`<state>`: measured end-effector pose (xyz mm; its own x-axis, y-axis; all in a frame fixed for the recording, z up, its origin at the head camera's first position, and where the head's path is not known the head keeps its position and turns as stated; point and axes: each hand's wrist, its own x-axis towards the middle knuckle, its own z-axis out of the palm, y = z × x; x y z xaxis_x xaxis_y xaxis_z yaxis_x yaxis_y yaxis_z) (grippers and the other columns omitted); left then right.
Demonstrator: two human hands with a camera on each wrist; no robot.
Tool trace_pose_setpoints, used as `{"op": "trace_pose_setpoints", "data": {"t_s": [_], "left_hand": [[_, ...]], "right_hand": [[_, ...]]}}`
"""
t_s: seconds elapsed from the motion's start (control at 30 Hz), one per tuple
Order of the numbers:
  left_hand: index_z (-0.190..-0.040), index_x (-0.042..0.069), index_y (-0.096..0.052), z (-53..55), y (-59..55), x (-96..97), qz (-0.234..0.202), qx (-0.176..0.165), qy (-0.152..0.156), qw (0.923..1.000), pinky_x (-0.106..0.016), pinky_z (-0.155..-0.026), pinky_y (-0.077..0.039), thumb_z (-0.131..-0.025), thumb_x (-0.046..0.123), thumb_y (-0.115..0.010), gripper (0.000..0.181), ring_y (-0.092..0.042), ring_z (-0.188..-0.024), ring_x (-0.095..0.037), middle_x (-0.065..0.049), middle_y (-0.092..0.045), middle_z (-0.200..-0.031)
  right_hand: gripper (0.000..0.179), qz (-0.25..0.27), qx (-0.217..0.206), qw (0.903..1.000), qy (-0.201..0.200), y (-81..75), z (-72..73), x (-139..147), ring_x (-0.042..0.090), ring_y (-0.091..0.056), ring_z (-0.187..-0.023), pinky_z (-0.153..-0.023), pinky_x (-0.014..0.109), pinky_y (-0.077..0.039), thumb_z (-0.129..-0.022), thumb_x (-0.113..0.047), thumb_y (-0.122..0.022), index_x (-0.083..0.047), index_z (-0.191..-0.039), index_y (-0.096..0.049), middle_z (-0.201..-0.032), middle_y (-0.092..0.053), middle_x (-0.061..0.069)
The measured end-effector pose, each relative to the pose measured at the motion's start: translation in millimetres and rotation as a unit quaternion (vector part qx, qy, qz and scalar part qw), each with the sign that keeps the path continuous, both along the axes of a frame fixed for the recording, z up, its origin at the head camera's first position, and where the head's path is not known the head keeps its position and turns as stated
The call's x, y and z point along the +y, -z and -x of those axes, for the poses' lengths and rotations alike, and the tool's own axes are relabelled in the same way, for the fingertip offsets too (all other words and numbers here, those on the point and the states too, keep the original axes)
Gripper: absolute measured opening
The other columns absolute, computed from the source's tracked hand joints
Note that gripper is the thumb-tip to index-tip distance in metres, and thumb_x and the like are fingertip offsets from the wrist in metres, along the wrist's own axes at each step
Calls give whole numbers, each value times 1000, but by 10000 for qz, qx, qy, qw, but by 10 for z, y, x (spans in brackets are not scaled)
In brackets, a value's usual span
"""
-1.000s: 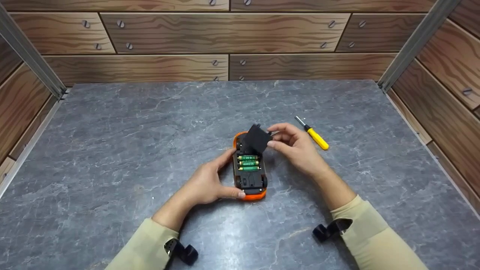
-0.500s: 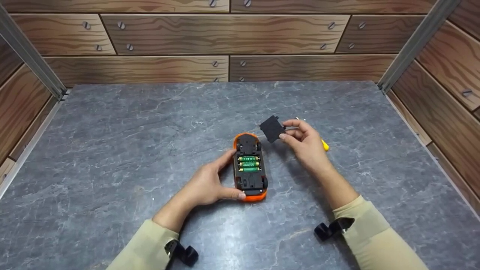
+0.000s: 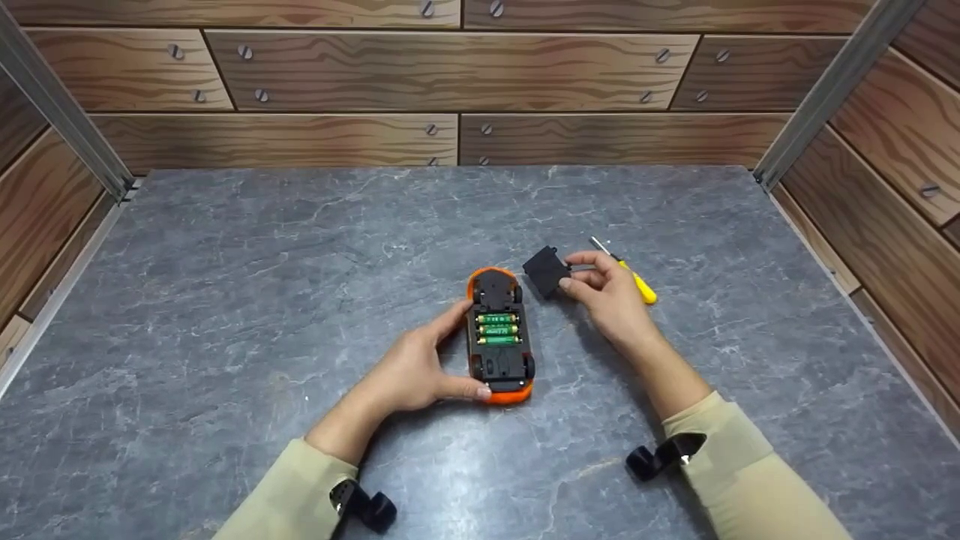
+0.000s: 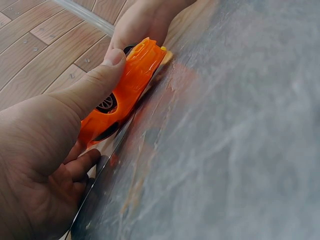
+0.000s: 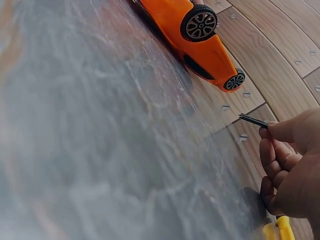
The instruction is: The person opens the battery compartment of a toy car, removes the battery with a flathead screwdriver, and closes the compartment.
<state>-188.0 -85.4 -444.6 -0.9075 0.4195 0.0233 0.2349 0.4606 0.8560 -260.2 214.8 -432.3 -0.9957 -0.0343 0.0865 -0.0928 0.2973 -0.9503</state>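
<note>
The right hand (image 3: 613,300) pinched the black cover (image 3: 545,271), since shifted from over the orange car (image 3: 504,357) the left hand (image 3: 417,369) gripped.

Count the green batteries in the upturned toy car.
3, lying side by side in the underside of the toy car: the far battery, the middle battery and the near battery. None looks hidden.

A grey, pale-veined tabletop (image 3: 247,277) is marbled throughout. An upturned car (image 3: 504,364) is set near its middle; a yellow-handled screwdriver (image 3: 643,289) is laid farther right, its tip pointed far left.
</note>
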Motion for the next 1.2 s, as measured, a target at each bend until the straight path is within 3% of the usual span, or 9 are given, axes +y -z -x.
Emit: {"op": "trace_pose_setpoints", "data": {"t_s": [0.13, 0.5, 1.03, 1.2], "left_hand": [[-168, 24, -32, 4, 9, -2, -8, -21, -6, 10000, -42, -127, -26, -64, 46, -101, 127, -35, -154, -24, -10, -35, -169], [-169, 26, -31, -5, -2, 1, 24, -54, -22, 10000, -44, -127, -26, -63, 49, -101, 129, -35, -154, -25, -8, -35, -170], [-168, 27, -32, 6, 11, 12, 36, -14, -12, 10000, -42, -127, -27, -64, 50, -101, 127, -37, -153, -23, -9, -38, -168], [-168, 27, -32, 5, 8, 7, 12, -12, -1, 10000, -42, -127, -27, -64, 51, -101, 128, -37, -153, -23, -8, -39, -168]], "right_hand": [[35, -165, -26, 9998, -56, 30, 12, 9, 7, -63, -78, -65, 18, -46, -98, -2, -73, 5, -131, -63, -99, -77, 15], [33, -479, -127, 9987, -71, 45, 36, 5, 7, -65, -82, -71, 19, -49, -100, -5, -73, 3, -130, -64, -99, -78, 12], [34, -134, -400, 9990, 115, 18, 100, 2, 9, -70, -70, -72, 21, -61, -99, 5, -68, 12, -132, -59, -100, -73, 20], [36, -285, -487, 9984, 68, -11, 98, 10, 9, -70, -70, -71, 20, -60, -100, 3, -68, 12, -133, -58, -103, -73, 21]]}}
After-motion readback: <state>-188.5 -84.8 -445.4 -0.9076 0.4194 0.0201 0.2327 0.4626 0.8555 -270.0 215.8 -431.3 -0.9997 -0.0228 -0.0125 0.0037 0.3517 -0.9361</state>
